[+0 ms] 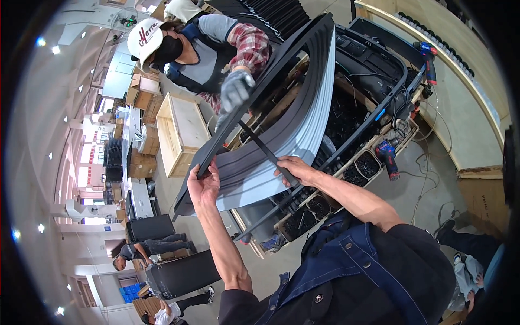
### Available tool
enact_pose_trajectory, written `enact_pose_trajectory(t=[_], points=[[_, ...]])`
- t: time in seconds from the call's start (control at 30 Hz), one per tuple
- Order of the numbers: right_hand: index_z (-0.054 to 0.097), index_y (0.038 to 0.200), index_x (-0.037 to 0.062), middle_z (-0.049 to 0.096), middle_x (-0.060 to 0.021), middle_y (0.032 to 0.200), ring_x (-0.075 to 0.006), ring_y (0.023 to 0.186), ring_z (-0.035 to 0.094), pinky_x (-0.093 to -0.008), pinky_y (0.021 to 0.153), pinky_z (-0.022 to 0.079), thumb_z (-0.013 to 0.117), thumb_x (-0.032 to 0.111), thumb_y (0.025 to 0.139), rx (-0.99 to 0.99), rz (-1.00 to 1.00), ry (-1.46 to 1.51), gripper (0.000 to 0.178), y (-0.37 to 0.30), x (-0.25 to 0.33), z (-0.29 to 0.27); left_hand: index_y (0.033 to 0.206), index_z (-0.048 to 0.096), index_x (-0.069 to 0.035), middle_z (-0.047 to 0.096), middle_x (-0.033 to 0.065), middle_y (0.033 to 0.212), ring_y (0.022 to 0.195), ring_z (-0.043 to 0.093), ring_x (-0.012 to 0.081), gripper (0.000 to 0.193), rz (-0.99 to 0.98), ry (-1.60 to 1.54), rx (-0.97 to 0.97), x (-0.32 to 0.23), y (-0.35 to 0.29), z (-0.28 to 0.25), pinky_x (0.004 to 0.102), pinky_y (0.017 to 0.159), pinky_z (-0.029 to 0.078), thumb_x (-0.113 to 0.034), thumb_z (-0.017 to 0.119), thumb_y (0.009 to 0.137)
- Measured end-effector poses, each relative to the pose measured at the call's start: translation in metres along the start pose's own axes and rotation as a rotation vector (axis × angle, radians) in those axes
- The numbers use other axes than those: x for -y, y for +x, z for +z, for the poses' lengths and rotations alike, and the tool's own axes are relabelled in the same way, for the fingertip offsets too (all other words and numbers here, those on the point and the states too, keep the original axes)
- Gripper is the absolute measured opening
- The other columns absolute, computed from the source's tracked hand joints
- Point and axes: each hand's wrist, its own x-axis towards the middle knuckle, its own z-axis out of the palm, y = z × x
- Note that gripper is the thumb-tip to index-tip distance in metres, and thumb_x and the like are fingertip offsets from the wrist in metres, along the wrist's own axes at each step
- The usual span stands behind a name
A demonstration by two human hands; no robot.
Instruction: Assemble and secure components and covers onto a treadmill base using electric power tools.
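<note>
A large curved, ribbed dark panel (303, 116) with a long dark edge lies slantwise before me, its lower ribs shining pale. My left hand (205, 184) is closed around the panel's near-left edge, fingers curled over it. In my right hand (295, 169) a narrow flat black strip (262, 143) is gripped near its lower end. The strip slants across the panel, its upper end close to the panel's long edge; whether it touches there I cannot tell. Across from me, a co-worker's grey-gloved hand (236, 92) is at the same edge.
Beneath the panel is a wooden bench with bins of small black parts (365, 165). A blue-and-red power driver (387, 157) sits by the bins, another driver (428, 59) farther off. Cables trail at the right. A wooden crate (181, 132) stands left; people handle a black case (184, 273) beyond.
</note>
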Motion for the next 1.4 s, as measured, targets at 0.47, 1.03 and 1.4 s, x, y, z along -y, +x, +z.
enact_pose_trajectory(t=[0.47, 1.03, 1.4], points=[[0.050, 0.129, -0.0093, 0.058, -0.0103, 0.068, -0.0213, 0.048, 0.060, -0.0374, 0.053, 0.053, 0.045, 0.017, 0.101, -0.218, -0.365, -0.604, 0.039, 0.013, -0.036, -0.009, 0.140, 0.045, 0.009, 0.052, 0.0278, 0.141, 0.109, 0.065, 0.0335, 0.047, -0.057, -0.031, 0.023, 0.018, -0.017, 0.002, 0.0361, 0.081, 0.062, -0.012, 0.053, 0.098], [0.029, 0.154, 0.0067, 0.061, -0.0065, 0.077, -0.0168, 0.056, 0.061, -0.0306, 0.053, 0.054, 0.046, 0.007, 0.101, -0.065, -0.131, -0.576, 0.056, 0.048, -0.025, -0.027, 0.108, 0.059, 0.005, 0.067, 0.0220, 0.111, 0.098, 0.067, 0.0380, 0.020, 0.035, -0.018, -0.055, 0.073, -0.022, -0.039, 0.0346, 0.071, 0.064, -0.008, 0.063, 0.094], [0.056, 0.128, 0.0003, 0.066, -0.0161, 0.079, -0.0236, 0.059, 0.068, -0.0392, 0.061, 0.054, 0.052, 0.008, 0.097, -0.192, -0.137, -0.970, 0.032, 0.051, -0.037, -0.030, 0.111, 0.059, 0.003, 0.069, 0.0188, 0.105, 0.091, 0.071, 0.0323, 0.025, 0.135, 0.054, -0.205, 0.126, -0.025, -0.070, 0.0293, 0.068, 0.063, -0.015, 0.065, 0.094]])
